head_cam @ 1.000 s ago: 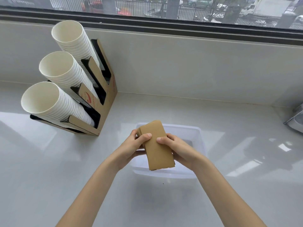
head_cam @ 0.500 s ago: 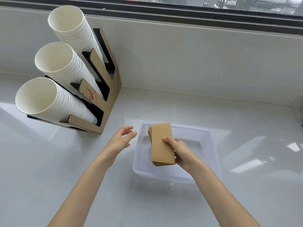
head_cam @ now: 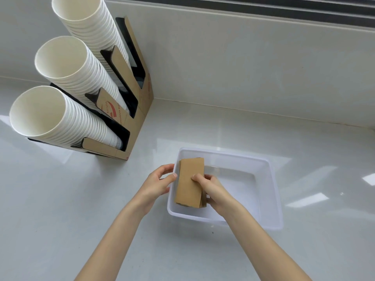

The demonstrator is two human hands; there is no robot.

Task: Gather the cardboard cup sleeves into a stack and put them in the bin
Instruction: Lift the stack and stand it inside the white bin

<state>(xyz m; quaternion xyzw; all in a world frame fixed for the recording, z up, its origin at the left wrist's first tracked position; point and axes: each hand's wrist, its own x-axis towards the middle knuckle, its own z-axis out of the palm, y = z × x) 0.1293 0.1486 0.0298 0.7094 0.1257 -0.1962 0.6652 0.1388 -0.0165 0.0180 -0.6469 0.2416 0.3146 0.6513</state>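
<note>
Honestly, the right hand (head_cam: pixel 215 191) is pinching the sleeve stack (head_cam: pixel 189 185) at the bin (head_cam: pixel 273 191)'s left side. The left hand (head_cam: pixel 157 184) is curling beside it, grip unclear. Those uneven sleeves are risking fanning out.

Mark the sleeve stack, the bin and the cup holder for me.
sleeve stack (head_cam: pixel 189 182), head view, middle of its top face.
bin (head_cam: pixel 272 195), head view, right rim.
cup holder (head_cam: pixel 145 98), head view, brown side panel.

Sleeve stack (head_cam: pixel 190 183) in right hand (head_cam: pixel 215 191) (at bin (head_cam: pixel 274 189))
</note>
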